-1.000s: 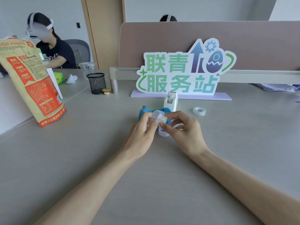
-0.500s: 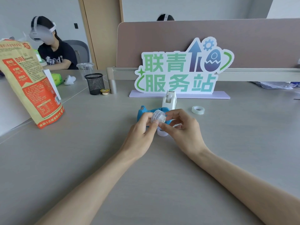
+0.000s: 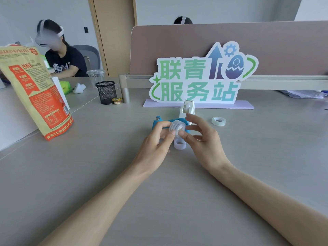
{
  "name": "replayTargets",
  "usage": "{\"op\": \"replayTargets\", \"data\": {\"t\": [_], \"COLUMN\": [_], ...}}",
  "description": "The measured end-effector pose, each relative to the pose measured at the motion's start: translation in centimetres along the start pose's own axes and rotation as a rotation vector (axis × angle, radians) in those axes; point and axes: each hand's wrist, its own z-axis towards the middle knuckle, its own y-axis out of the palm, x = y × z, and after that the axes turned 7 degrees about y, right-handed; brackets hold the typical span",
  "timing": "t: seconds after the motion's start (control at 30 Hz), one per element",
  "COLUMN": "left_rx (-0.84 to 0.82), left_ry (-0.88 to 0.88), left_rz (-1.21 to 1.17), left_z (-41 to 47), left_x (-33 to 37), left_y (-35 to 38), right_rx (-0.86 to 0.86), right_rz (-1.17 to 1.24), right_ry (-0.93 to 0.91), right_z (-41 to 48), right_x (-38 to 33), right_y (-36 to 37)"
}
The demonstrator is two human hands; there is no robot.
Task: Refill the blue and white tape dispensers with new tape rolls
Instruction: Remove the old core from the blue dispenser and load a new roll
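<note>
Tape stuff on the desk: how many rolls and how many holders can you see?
Tape rolls: 3, one held, one lying below the hands, one off to the right
Tape dispensers: 2, blue and white
Total: 5

The table had a smooth, matt grey laminate look. The blue dispenser and white dispenser looked like smooth plastic with a slight sheen. The tape rolls were clear glossy film, as on the roll lying apart. The pen cup was black wire mesh; the bag looked like printed kraft paper.
</note>
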Motion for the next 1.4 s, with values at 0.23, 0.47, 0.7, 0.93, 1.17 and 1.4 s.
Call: {"op": "replayTargets", "data": {"t": [0.23,0.47,0.7,0.93,1.17,1.4], "left_rx": [0.077,0.172,0.177,0.219,0.265,0.373], "left_ry": [0.041,-0.011,-0.01,-0.083,-0.107,-0.116], "left_rz": [0.029,0.12,0.132,0.032,-0.072,-0.056], "left_z": [0.3,0.6,0.6,0.6,1.0,1.4], "left_x": [0.4,-0.6,-0.4,-0.5,-1.2,-1.2], "left_y": [-0.1,0.0,0.0,-0.2,-0.2,0.5], "right_rx": [-0.047,0.007,0.046,0.06,0.035,0.033], "right_rz": [0.149,0.145,0.035,-0.085,-0.103,-0.147], "right_ry": [0.056,0.074,0.007,-0.14,-0.153,-0.225], "right_z": [0.0,-0.1,-0.1,-0.4,0.0,0.8], "right_x": [-0.1,-0.2,-0.1,-0.2,0.2,0.5], "right_y": [0.0,-0.1,0.2,0.2,0.3,0.8]}}
